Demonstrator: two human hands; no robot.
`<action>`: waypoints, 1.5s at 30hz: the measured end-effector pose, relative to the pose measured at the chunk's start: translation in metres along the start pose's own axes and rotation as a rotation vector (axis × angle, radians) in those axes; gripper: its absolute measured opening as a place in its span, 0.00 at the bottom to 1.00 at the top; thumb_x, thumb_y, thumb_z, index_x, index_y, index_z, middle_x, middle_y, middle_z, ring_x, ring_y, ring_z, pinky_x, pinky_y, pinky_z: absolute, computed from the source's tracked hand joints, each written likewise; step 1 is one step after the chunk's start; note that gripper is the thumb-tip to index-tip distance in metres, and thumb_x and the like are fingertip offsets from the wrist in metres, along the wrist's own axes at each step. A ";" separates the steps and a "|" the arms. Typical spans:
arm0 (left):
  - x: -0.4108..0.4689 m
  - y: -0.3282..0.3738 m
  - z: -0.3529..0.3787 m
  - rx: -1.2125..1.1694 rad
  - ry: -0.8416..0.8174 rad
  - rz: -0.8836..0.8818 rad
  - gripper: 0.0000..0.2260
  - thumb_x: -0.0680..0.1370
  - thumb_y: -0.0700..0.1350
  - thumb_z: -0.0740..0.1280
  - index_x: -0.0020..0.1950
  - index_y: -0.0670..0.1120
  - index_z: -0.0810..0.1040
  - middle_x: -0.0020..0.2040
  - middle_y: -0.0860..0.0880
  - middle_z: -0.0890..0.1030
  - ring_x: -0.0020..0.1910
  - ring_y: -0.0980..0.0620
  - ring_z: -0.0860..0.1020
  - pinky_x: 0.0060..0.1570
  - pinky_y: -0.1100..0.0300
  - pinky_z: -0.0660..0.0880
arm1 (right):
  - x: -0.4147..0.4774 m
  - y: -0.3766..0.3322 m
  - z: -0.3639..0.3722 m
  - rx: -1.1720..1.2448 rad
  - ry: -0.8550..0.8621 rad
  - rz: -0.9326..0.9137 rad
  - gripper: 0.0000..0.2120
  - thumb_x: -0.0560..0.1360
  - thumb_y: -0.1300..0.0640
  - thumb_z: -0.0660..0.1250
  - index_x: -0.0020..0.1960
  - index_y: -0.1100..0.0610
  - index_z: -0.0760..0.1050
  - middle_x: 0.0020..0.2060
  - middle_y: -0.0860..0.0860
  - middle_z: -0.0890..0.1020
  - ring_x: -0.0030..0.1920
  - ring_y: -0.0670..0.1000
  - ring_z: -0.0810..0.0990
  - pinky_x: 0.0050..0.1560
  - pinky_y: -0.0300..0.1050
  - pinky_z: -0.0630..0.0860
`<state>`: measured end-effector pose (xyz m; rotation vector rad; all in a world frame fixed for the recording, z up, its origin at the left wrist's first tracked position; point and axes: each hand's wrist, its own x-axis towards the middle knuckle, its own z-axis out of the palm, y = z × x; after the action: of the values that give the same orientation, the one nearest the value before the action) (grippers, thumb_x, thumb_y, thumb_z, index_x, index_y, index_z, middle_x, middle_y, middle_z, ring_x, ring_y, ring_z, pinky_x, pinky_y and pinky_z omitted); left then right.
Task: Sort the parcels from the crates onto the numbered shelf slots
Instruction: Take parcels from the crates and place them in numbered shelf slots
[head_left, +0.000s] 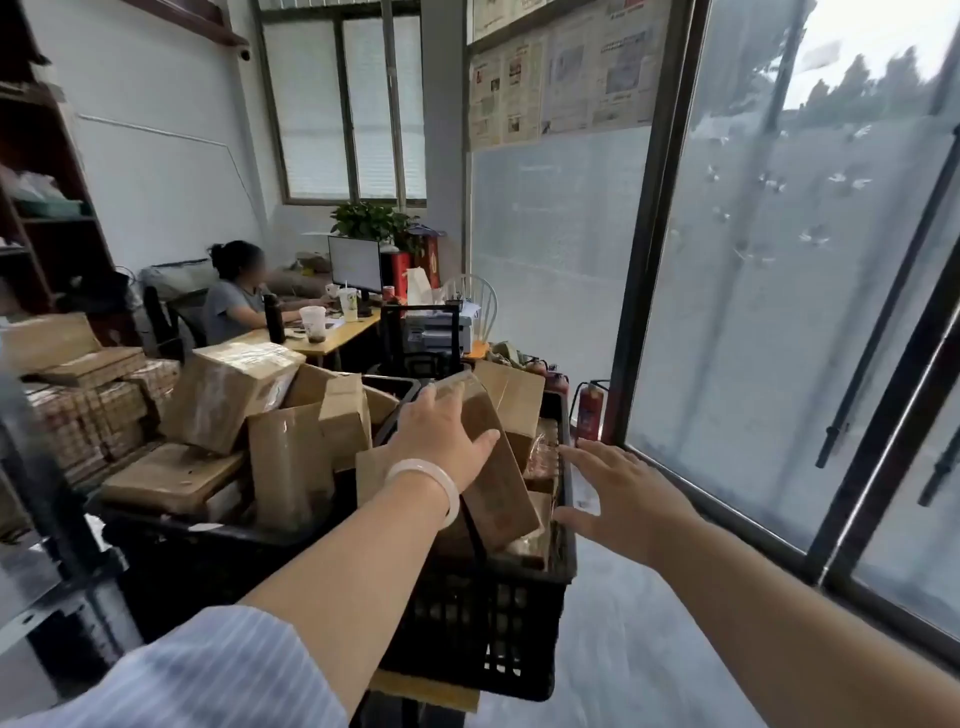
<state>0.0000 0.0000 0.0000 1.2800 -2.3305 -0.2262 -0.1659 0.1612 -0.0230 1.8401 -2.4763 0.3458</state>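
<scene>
Parcels (515, 402) fill crate (483, 618); left hand (441, 434) grips brown parcel (500, 486).

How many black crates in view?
2. The near crate stands front-centre; the left crate sits beside it. Both hold cardboard parcels. A dark rim behind them may be a third crate.

matt brown cardboard on the parcel (498, 483), a bit scuffed. big box (228, 400) glossy where taped. dull black plastic crate (467, 623). smooth glossy whitish bangle (423, 466). soft striped cloth sleeve (208, 675). frosted glass window (779, 312), dark metal frame (654, 260). pale wood desk (337, 340).
</scene>
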 end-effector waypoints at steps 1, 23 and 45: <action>0.012 0.000 0.001 -0.019 -0.010 -0.010 0.35 0.75 0.68 0.62 0.78 0.57 0.57 0.79 0.48 0.60 0.76 0.42 0.60 0.67 0.42 0.70 | 0.011 0.002 -0.001 0.015 -0.006 0.004 0.39 0.72 0.27 0.58 0.78 0.38 0.51 0.79 0.43 0.56 0.78 0.52 0.57 0.75 0.54 0.58; 0.091 -0.009 -0.037 -0.531 0.134 -0.238 0.19 0.77 0.56 0.64 0.65 0.52 0.80 0.64 0.54 0.79 0.57 0.54 0.74 0.51 0.58 0.67 | 0.154 0.035 0.017 0.369 -0.086 0.115 0.40 0.72 0.27 0.59 0.79 0.41 0.51 0.78 0.48 0.61 0.72 0.53 0.69 0.59 0.50 0.76; -0.045 0.033 -0.036 -1.017 0.511 -0.512 0.37 0.71 0.62 0.73 0.75 0.57 0.62 0.64 0.60 0.74 0.64 0.56 0.72 0.64 0.54 0.69 | 0.104 0.021 0.006 1.498 -0.489 -0.036 0.44 0.55 0.37 0.78 0.68 0.48 0.70 0.58 0.52 0.82 0.56 0.55 0.83 0.54 0.55 0.82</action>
<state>0.0130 0.0579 0.0291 1.1385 -1.1197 -0.9655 -0.2164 0.0680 -0.0157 2.4446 -2.5172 2.5369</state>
